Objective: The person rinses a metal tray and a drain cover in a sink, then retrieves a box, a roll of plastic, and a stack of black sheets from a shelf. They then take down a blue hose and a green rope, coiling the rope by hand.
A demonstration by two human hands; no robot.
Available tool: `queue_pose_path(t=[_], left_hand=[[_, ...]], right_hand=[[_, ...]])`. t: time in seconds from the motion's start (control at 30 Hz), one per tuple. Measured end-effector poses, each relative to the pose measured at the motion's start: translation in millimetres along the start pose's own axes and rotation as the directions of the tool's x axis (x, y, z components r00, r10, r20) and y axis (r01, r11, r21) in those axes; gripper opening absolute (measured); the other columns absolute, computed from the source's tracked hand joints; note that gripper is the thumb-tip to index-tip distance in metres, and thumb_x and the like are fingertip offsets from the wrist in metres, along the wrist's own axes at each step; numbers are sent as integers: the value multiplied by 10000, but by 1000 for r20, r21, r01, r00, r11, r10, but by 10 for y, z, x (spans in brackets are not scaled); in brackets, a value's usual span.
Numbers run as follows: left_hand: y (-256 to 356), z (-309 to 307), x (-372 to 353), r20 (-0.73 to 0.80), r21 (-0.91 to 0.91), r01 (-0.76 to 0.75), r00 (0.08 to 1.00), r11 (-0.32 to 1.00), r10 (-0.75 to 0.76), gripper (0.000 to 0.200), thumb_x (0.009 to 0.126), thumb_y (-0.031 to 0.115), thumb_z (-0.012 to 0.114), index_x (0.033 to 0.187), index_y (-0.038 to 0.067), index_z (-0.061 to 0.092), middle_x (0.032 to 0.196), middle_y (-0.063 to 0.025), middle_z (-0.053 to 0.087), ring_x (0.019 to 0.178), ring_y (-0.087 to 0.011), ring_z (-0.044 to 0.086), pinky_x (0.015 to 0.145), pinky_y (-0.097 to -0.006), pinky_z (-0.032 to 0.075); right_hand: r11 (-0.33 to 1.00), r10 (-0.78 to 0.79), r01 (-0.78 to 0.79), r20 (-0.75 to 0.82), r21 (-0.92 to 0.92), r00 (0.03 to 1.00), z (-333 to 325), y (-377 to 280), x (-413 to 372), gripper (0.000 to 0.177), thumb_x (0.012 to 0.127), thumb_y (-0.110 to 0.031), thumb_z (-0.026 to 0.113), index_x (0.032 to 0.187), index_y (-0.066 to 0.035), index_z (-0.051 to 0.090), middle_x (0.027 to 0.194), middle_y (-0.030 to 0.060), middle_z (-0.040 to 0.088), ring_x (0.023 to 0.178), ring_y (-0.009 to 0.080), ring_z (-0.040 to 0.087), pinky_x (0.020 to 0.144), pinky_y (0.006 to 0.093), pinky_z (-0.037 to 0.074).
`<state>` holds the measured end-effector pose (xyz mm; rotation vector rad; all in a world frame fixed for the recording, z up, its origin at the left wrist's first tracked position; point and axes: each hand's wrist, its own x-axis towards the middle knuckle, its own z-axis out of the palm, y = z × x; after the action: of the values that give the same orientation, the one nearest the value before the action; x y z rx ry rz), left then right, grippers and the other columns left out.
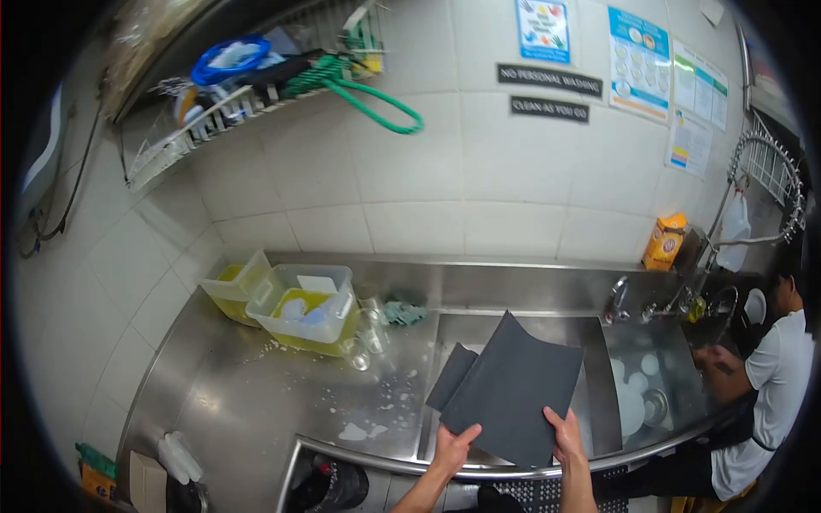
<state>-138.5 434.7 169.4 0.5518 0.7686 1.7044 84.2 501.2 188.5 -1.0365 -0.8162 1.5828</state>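
Note:
A large dark grey folded sheet [522,385], like a stiff cover, is held up over the sink basin [590,342]. A narrower flap sticks out on its left side. My left hand [457,446] grips its lower left edge, thumb on the front face. On the lower right edge, my right hand [564,434] pinches it the same way. The fingers behind the sheet are hidden. Much of the basin is covered by the sheet in this view.
Plastic tubs [304,295] with yellow liquid, clear glasses [366,329] and a green cloth [404,313] are on the wet steel counter [256,393]. At right, dishes [633,402] lie in a second basin, where another person [774,376] works. A wire shelf [184,141] hangs above.

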Motion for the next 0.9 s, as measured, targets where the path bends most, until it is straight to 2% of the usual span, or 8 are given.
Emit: queue_pose_path(t=[0.2,0.4,0.47,0.57,0.67,0.7,0.8,0.9], left_hand=[[-675,148,478,-160,-41,187,968,981,-191,630,1012,113,609,1547,97,277,1472,-98,472,1341,-254,478,1121,-453,422],[-956,-138,709,-138,-293,236,949,927,-285,546,1041,316,569,1496,69,394,1499,-122,476,1378,-291,466,1127,-498,421],[-1008,-206,780,-252,-120,173,947,978,-198,577,1035,341,576,1503,64,384,1505,-121,471,1382,-287,462,1139,-497,405],[-918,-119,999,-151,-180,140,974,974,-168,537,1020,340,611,1446,73,421,1462,-111,499,1327,-288,503,1130,-507,404],[-954,-216,1229,-276,-83,124,950,989,-143,554,1007,376,623,1457,117,430,1469,-100,488,1325,-282,496,1141,-497,381],[-1006,-351,1293,-518,-92,179,832,979,-201,369,998,347,655,1194,88,480,1277,-82,556,1175,-237,553,1016,-496,476],[-1167,-904,1273,-677,67,196,729,978,-100,346,997,348,662,1126,67,507,1164,-66,588,1100,-192,573,874,-422,516],[-906,-1260,1085,-644,414,91,732,906,221,252,996,307,669,1030,78,570,1007,-25,638,936,-151,616,727,-334,494]], right_hand=[[921,-69,78,37,-381,997,-612,94,719,502,974,-216,682,1356,59,507,1187,152,676,1033,205,664,892,334,557],[962,2,14,58,-272,998,-753,289,960,432,975,-163,674,1338,42,560,1186,144,687,1031,203,670,907,328,547],[970,53,-43,32,-239,998,-663,403,953,413,976,-146,663,1329,43,564,1191,148,686,1047,208,662,921,336,535],[981,58,-47,50,-187,997,-641,337,1248,390,981,-124,646,1324,42,564,1200,151,682,1059,213,654,930,347,525],[986,85,-80,25,-147,996,-565,267,1431,372,984,-95,638,1321,40,556,1214,153,674,1056,220,651,928,350,525],[989,47,-54,-54,-139,997,-556,255,1497,372,980,-86,641,1319,40,553,1216,155,672,1064,224,650,933,351,523],[983,-69,40,-160,-180,985,-794,257,1766,408,971,-60,645,1353,18,524,1246,178,653,1080,244,654,940,368,546],[941,-121,62,-162,-331,979,-1116,65,1894,357,978,-50,619,1326,13,572,1173,155,697,1024,229,681,889,340,552]])
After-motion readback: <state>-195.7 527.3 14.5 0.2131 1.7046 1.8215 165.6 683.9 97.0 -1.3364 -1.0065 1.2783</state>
